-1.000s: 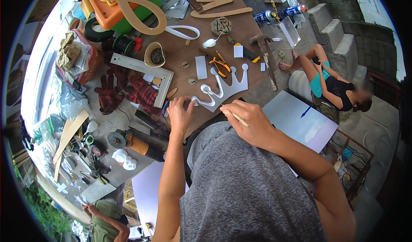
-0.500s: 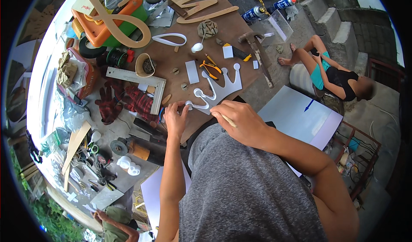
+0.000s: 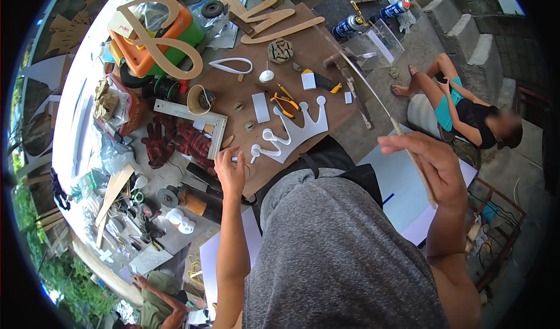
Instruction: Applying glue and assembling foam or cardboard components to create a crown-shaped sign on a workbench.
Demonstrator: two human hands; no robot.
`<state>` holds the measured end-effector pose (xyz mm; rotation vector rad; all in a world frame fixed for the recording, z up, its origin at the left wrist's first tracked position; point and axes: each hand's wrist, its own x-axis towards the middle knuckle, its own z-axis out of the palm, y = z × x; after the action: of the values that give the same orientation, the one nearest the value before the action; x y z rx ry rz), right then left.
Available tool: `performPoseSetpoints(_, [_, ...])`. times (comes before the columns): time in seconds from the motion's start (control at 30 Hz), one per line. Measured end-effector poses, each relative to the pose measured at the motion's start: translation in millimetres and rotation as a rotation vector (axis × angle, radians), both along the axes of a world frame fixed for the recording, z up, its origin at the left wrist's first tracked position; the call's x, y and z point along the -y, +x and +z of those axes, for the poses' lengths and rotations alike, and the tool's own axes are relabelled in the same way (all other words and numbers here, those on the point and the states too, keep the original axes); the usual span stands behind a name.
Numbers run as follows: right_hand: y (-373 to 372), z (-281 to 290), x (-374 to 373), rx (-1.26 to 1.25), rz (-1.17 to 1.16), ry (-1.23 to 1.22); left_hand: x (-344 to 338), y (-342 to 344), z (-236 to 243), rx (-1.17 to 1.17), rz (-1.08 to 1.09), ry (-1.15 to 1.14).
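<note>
A white crown-shaped cutout (image 3: 300, 135) lies on the brown board (image 3: 262, 180), with a raised white strip curving along part of its left edge. My left hand (image 3: 231, 168) hovers by the crown's left tip, fingers apart and holding nothing. Raised off to the right, my right hand (image 3: 429, 163) grips a slender wooden-handled tool (image 3: 424, 183) whose long, thin pale shaft points up and left; its exact kind is unclear. Beyond the crown are orange-handled pliers (image 3: 284, 104), a white rectangle (image 3: 261, 107) and a small round white piece on a thin stem (image 3: 266, 76).
A hammer (image 3: 356, 95) lies at the board's right edge, near a yellow-black utility knife (image 3: 326, 82). On the left are a metal square (image 3: 219, 133), a cup (image 3: 199, 98) and red-black gloves (image 3: 192, 142). One person (image 3: 466, 107) sits at right; another (image 3: 160, 297) is lower left.
My right hand has swung right and up, away from the crown, with the tool. My left hand has let go of the crown's left tip and drawn back slightly.
</note>
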<state>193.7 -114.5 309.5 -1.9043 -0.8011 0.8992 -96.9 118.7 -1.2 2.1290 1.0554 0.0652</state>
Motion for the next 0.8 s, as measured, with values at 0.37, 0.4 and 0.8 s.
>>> performPoseSetpoints(0.37, [98.8,-132.5,61.5,0.157,-0.207,-0.065,29.7,-8.3,34.0,-0.122,0.052,0.134])
performPoseSetpoints(0.4, [111.2,-155.1,70.3,0.192,-0.342,-0.03,34.5,-8.5,35.4,-0.137,0.047,0.142])
performPoseSetpoints(0.8, [247.0,-334.2,91.3,0.653,-0.606,-0.003,86.3,-55.0,39.3,-0.379,0.271,-0.073])
